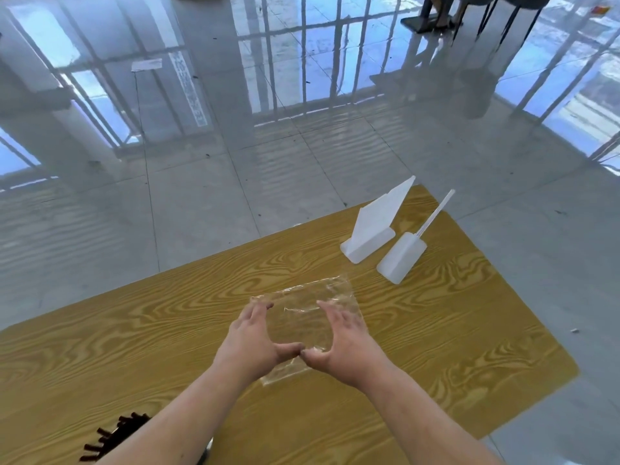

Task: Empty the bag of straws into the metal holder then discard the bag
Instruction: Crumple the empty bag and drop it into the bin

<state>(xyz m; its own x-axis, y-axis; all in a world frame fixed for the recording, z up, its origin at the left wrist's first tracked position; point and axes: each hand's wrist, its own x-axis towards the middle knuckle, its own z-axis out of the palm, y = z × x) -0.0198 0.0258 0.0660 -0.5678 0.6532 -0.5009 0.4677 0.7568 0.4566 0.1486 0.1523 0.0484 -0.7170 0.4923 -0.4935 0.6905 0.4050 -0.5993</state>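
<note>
A clear plastic bag [303, 317] lies flat on the wooden table [167, 330], with nothing visible inside it. My left hand [253, 340] rests on its left side and my right hand [339, 344] on its right side, fingers spread, thumbs meeting at the near edge and pinching the film. Several dark straws [110, 437] stick out at the bottom left, partly hidden behind my left forearm. A sliver of the metal holder [208, 446] shows beside that forearm.
A white plastic sign stand [372, 229] and a white plastic bottle with a long tube [402, 256] stand at the table's far right corner. Glossy tiled floor [235, 179] surrounds the table. Chair legs [469, 15] are far back right.
</note>
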